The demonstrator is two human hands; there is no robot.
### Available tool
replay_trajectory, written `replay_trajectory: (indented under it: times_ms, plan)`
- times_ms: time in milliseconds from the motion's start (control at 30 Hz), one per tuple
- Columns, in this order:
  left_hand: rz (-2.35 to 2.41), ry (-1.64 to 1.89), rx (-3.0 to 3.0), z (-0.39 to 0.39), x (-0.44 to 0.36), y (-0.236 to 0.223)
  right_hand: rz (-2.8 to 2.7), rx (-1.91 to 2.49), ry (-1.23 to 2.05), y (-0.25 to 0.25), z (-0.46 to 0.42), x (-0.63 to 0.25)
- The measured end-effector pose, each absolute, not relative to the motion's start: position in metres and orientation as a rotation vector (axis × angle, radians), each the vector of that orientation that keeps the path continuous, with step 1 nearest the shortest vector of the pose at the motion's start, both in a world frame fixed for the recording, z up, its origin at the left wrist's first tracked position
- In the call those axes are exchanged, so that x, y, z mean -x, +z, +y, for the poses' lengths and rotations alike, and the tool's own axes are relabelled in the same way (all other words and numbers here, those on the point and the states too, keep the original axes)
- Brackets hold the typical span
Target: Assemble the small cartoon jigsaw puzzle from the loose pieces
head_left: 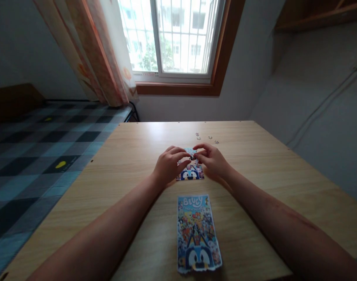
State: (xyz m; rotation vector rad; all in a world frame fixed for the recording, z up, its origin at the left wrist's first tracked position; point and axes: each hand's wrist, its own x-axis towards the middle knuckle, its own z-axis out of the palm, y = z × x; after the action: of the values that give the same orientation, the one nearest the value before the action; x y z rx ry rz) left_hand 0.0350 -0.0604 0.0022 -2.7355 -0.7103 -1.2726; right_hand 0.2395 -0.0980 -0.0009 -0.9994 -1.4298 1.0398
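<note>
A partly assembled jigsaw puzzle lies on the table, with a blue cartoon dog's face along its near edge. Over its middle, my left hand curves in from the left, thumb and forefinger closing toward a small dark puzzle piece. My right hand pinches at the same piece from the other side, its fingertips close to the left ones. Both hands hide much of the puzzle's upper part. Nearer to me rests a printed picture sheet with the word "Bluey" and the same dog face.
Several loose puzzle pieces are scattered beyond my right hand. The wooden table meets a bed with a checked cover on the left. A window with an orange-patterned curtain is behind it.
</note>
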Motion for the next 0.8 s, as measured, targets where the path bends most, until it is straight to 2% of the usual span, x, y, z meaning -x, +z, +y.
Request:
replay_trajectory:
  times_ms: [233,533,800]
  plan:
    - [-0.719,-1.255,2.766,-0.06,-0.034,0.003,-1.48,1.028,0.957,-0.002,-0.101,-0.237]
    - [-0.842,-1.267,2.822,-0.057,-0.033,0.0,-1.904,0.962,0.264,0.001,-0.103,-0.248]
    - [-0.947,-1.274,2.906,-0.056,-0.032,0.0,-2.003,0.985,0.096,0.002,-0.104,-0.249]
